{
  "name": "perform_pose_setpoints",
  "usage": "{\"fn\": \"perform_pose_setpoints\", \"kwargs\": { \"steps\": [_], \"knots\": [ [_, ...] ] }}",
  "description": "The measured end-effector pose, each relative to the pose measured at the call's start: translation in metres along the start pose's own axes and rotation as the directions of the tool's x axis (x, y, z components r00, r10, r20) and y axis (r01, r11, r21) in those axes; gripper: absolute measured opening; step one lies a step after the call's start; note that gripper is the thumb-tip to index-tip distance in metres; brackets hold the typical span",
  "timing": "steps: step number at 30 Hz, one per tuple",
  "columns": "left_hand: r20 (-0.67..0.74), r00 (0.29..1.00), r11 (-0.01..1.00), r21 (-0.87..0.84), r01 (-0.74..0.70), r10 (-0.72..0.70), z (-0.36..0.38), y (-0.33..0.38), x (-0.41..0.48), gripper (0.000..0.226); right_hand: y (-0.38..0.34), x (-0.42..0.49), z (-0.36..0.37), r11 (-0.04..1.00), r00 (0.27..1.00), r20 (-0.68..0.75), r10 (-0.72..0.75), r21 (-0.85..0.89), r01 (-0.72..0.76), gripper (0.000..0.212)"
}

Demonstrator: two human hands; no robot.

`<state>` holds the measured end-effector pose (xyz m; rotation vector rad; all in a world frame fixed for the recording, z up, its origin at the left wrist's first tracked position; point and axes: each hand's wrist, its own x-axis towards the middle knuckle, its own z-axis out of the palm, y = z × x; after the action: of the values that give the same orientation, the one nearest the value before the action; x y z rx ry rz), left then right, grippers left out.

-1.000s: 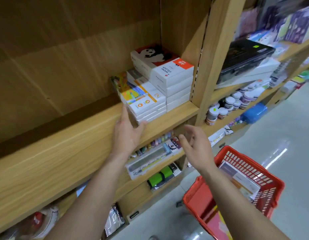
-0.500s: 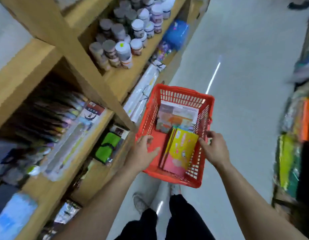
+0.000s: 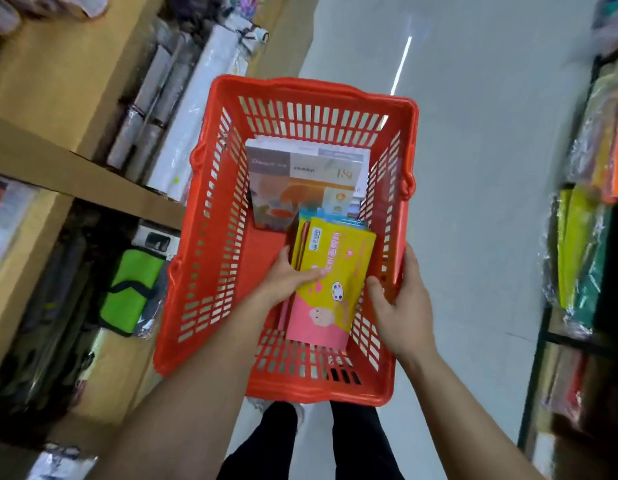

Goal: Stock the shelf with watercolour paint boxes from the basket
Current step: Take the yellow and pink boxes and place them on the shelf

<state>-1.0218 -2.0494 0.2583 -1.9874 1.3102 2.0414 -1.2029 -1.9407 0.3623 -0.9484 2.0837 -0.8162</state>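
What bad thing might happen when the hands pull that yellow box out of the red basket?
1. The yellow box leans on thin boxes behind it; lifting one might tip or drag the others.
2. The left hand seems to have only fingers over the box's edge, so its grip might slip.
3. The right hand rests at the basket wall; the box might catch there coming up.

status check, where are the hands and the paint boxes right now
Left hand in the red basket, fingers on the yellow box. Right hand on the basket's right wall. Grey box lies behind. Nothing in the way.
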Motion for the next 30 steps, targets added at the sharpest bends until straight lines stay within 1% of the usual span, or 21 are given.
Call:
{"fn": "perform_pose_setpoints", "kwargs": {
  "steps": [4, 8, 9, 13, 15, 17, 21, 23, 26, 30],
  "knots": [
    [-0.018, 0.999, 0.999, 0.026, -0.031, 0.031, 0.003, 0.004, -0.014, 0.131, -0.006, 0.001, 0.002, 0.999, 1.0, 0.007, -0.004, 0.036, 0.004, 0.066],
    [-0.041, 0.995, 0.986, 0.144, -0.079, 0.086, 0.007, 0.023, -0.04, 0.123, -0.012, 0.003, -0.002, 0.999, 1.0, 0.025, 0.01, 0.033, -0.011, 0.065],
    [-0.061, 0.993, 0.983, 0.157, -0.09, 0.101, 0.009, 0.027, -0.045, 0.122, -0.014, 0.003, -0.002, 1.0, 0.999, 0.032, 0.009, 0.025, -0.009, 0.064],
    [-0.169, 0.971, 0.979, 0.148, -0.143, 0.167, 0.005, 0.036, -0.066, 0.103, -0.023, 0.005, -0.008, 1.0, 0.997, 0.081, 0.017, -0.018, -0.016, 0.06],
    [-0.212, 0.952, 0.969, 0.153, -0.192, 0.222, -0.003, 0.041, -0.081, 0.101, -0.027, 0.005, -0.009, 0.998, 0.996, 0.09, 0.024, -0.056, -0.019, 0.058],
    [-0.27, 0.921, 0.958, 0.139, -0.25, 0.279, -0.013, 0.049, -0.096, 0.101, -0.03, 0.004, -0.009, 0.994, 0.997, 0.068, 0.029, -0.104, -0.022, 0.056],
    [-0.362, 0.879, 0.946, 0.024, -0.325, 0.311, -0.039, 0.066, -0.126, 0.111, -0.03, -0.004, -0.008, 0.983, 0.999, 0.038, 0.023, -0.181, -0.016, 0.046],
    [-0.371, 0.875, 0.941, -0.005, -0.337, 0.311, -0.052, 0.069, -0.138, 0.111, -0.026, -0.011, -0.01, 0.984, 0.999, 0.041, 0.008, -0.179, -0.001, 0.047],
    [-0.37, 0.876, 0.944, 0.01, -0.33, 0.31, -0.065, 0.064, -0.157, 0.108, -0.024, -0.021, -0.013, 0.987, 0.999, 0.052, 0.013, -0.159, -0.005, 0.051],
    [-0.349, 0.887, 0.952, 0.06, -0.301, 0.303, -0.073, 0.055, -0.187, 0.091, -0.023, -0.035, -0.017, 0.986, 0.996, 0.068, 0.064, -0.161, -0.052, 0.051]
  ]
}}
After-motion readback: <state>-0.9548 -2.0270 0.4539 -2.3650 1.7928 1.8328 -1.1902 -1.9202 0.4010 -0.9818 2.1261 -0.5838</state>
